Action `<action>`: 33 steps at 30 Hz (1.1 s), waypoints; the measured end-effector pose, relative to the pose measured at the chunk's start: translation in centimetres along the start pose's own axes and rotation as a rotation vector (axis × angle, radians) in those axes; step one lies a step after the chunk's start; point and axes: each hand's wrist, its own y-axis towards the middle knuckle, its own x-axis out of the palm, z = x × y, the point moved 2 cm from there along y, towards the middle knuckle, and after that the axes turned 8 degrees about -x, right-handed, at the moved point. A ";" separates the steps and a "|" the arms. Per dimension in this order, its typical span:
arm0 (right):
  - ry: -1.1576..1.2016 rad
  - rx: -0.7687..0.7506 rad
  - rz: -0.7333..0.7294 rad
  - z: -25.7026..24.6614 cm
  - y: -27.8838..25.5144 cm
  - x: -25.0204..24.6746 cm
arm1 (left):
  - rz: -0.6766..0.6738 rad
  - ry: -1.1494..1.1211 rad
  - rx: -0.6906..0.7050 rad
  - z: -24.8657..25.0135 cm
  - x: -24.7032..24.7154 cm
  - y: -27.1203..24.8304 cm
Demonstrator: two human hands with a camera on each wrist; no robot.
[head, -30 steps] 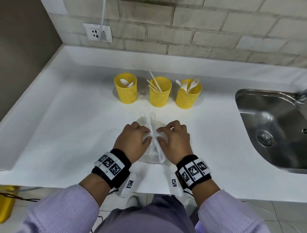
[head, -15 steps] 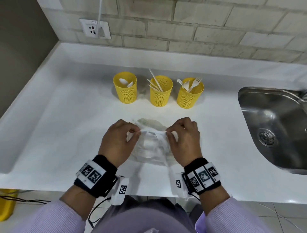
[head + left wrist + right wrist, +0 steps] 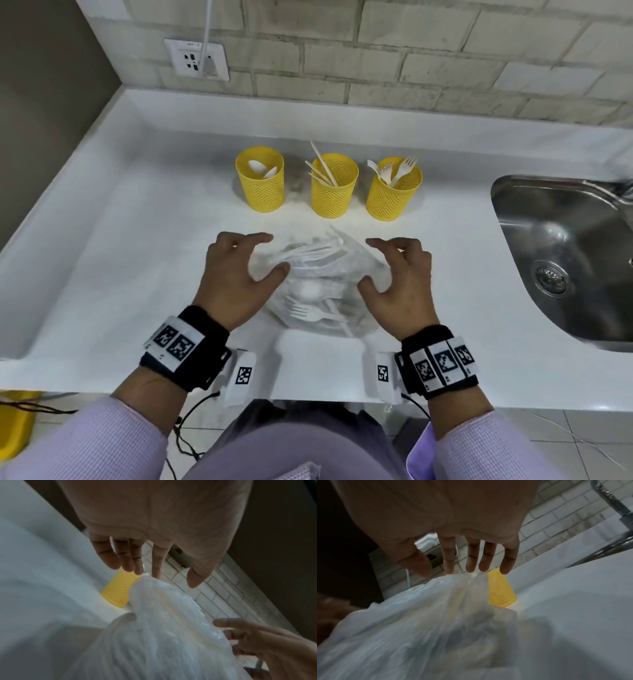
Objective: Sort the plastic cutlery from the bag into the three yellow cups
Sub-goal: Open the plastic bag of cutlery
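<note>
A clear plastic bag (image 3: 318,284) of white forks, knives and spoons lies on the white counter (image 3: 137,257) in front of me. My left hand (image 3: 270,255) hovers at its left side and my right hand (image 3: 368,263) at its right, fingers spread and relaxed, gripping nothing. In the wrist views the fingertips (image 3: 137,569) (image 3: 471,568) just touch the bag's top (image 3: 163,628) (image 3: 419,615). Behind the bag stand three yellow mesh cups: the left cup (image 3: 260,185) holds spoons, the middle cup (image 3: 334,188) knives, the right cup (image 3: 393,192) forks.
A steel sink (image 3: 565,246) is set into the counter at the right. A wall socket (image 3: 197,60) with a white cable sits on the brick wall at the back left. The counter's front edge runs just below my wrists.
Both hands were pinching the bag's top together, then pulled it apart sideways. Now they have let go and spread at either side of the loosened bag.
</note>
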 end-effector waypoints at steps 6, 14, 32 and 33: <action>-0.075 0.072 -0.176 -1.1 1.1 1.9 | -0.110 0.248 0.117 1.6 2.5 2.5; 0.362 0.228 0.179 0.7 0.9 -1.7 | 0.096 -0.245 -0.095 2.6 -1.9 2.0; 0.097 0.066 -0.406 -5.3 5.6 2.8 | -0.140 -0.713 -0.089 5.1 -2.8 1.5; 0.157 0.062 -0.331 -5.4 5.7 2.2 | -0.125 -0.763 -0.109 5.1 -3.1 1.4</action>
